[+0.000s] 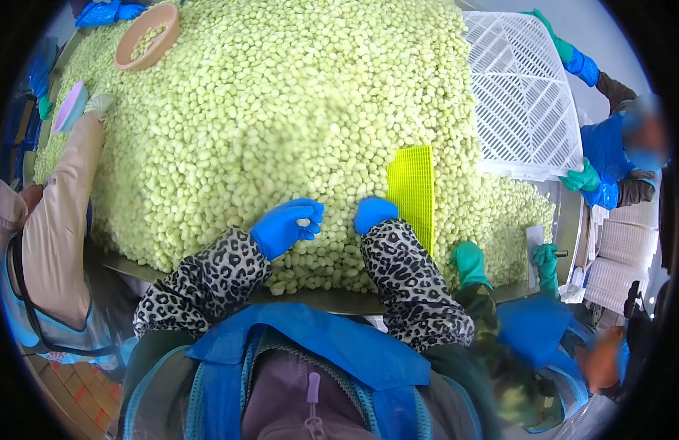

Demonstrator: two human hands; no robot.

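Observation:
A broad heap of pale green oval fruits (281, 95) covers the table in front of me. My left hand (284, 229), in a blue glove, has its fingers curled round one pale green fruit (303, 222) just above the near part of the heap. Close by on the right, my right hand (375, 214), also gloved in blue, is curled down at the fruit; its fingertips and whatever they grip are hidden. Beside that hand, a bright yellow-green mesh basket (412, 192) stands tilted in the heap. Leopard-print sleeves cover both my forearms.
A co-worker in green gloves holds a large white slotted crate (526, 95) at the far right. Another's green gloves (469, 264) work near my right. A sleeved arm (68, 213) reaches in at left, near a purple-rimmed bowl (70, 107). An orange-pink basin (148, 37) sits farther back.

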